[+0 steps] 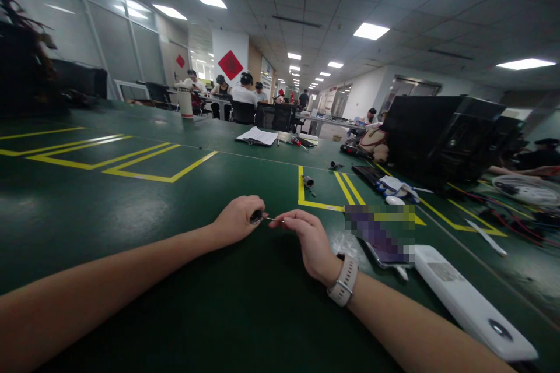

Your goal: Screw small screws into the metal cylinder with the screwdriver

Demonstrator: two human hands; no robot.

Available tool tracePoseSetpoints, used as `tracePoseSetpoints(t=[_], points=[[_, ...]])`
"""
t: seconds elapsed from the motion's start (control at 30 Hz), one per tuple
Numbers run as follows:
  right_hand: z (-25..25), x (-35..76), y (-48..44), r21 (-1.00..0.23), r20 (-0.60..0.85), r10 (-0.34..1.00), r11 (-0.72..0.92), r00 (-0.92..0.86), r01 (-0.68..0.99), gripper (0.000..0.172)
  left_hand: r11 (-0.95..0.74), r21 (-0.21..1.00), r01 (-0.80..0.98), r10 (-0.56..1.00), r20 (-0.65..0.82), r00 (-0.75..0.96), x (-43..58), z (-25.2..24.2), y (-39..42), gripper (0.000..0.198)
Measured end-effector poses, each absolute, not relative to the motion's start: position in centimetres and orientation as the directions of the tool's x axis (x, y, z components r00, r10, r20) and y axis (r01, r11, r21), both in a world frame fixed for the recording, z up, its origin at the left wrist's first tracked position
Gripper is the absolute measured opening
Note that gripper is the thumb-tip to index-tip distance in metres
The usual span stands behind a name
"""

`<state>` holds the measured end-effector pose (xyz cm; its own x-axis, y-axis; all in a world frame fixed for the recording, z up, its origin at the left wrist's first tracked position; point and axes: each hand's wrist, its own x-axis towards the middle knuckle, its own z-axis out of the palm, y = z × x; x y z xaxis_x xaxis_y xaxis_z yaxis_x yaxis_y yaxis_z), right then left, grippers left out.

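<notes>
My left hand point(240, 220) is closed around a short, dark, hollow cylinder point(256, 217), its round open end turned toward me. Between thumb and fingertips, my right hand point(308, 242) pinches a thin metal rod point(275, 220) that reaches across to the cylinder's side. Whether the rod's tip sits in the cylinder or only touches it, I cannot tell. Both hands are just above the green table point(184, 303). Beyond them, a similar metal cylinder point(308, 181) lies inside a yellow-taped outline, with small dark bits point(312, 193) beside it. Another such piece point(334, 165) lies farther back.
To the right are a phone point(380, 239), a white power bank point(472, 303), a white mouse point(395, 201) and a cloth glove point(397, 187). A clipboard with paper point(257, 136) and a red screwdriver point(299, 143) lie at the back. A black computer case point(437, 134) stands right; people sit beyond.
</notes>
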<state>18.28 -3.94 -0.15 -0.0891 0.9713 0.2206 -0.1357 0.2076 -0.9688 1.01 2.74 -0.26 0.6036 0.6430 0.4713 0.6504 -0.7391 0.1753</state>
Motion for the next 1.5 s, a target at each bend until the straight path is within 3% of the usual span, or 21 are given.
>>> tracePoseSetpoints(t=[0.17, 0.33, 0.5, 0.6, 0.67, 0.73, 0.93, 1.1, 1.2, 1.4, 1.5], points=[[-0.5, 18.4, -3.6, -0.953, 0.130, 0.985, 0.093, -0.112, -0.290, 0.014, -0.741, 0.346, 0.576, 0.666, 0.490, 0.563, 0.9, -0.1, 2.9, 0.016], [-0.3, 18.3, -3.8, -0.945, 0.158, 0.984, 0.125, -0.087, -0.301, 0.014, -0.731, 0.357, 0.581, 0.677, 0.482, 0.556, 1.0, -0.1, 2.9, 0.017], [0.2, 18.1, -4.6, -0.958, 0.287, 0.955, 0.285, -0.077, -0.033, 0.015, -0.715, 0.279, 0.640, 0.679, 0.496, 0.542, 1.1, -0.3, 3.0, 0.015], [0.6, 18.0, -5.3, -0.910, 0.346, 0.932, 0.362, -0.110, 0.200, 0.016, -0.729, 0.223, 0.648, 0.658, 0.492, 0.570, 1.1, -0.4, 2.9, 0.015], [0.8, 18.0, -5.5, -0.885, 0.366, 0.923, 0.385, -0.120, 0.260, 0.015, -0.744, 0.197, 0.639, 0.639, 0.488, 0.594, 1.1, -0.4, 2.9, 0.016], [0.9, 18.0, -5.4, -0.906, 0.347, 0.930, 0.365, -0.120, 0.215, 0.016, -0.755, 0.197, 0.626, 0.629, 0.487, 0.606, 1.0, -0.4, 2.8, 0.017], [0.3, 18.1, -4.3, -0.963, 0.182, 0.981, 0.163, -0.072, -0.216, 0.014, -0.767, 0.280, 0.578, 0.628, 0.514, 0.585, 0.8, -0.2, 2.7, 0.015], [-0.1, 17.9, -4.1, -0.932, 0.096, 0.991, 0.058, -0.089, -0.357, 0.011, -0.764, 0.358, 0.537, 0.641, 0.517, 0.567, 0.9, -0.2, 2.8, 0.019], [-0.1, 17.8, -4.4, -0.947, 0.182, 0.982, 0.162, -0.047, -0.279, 0.012, -0.746, 0.346, 0.569, 0.659, 0.513, 0.551, 1.0, -0.3, 2.9, 0.018], [0.5, 17.8, -5.5, -0.937, 0.308, 0.947, 0.318, -0.087, 0.143, 0.016, -0.729, 0.247, 0.639, 0.661, 0.500, 0.560, 1.0, -0.5, 3.1, 0.015], [0.7, 17.9, -5.6, -0.933, 0.299, 0.948, 0.314, -0.109, 0.175, 0.017, -0.737, 0.215, 0.641, 0.648, 0.494, 0.580, 1.0, -0.5, 3.1, 0.016]])
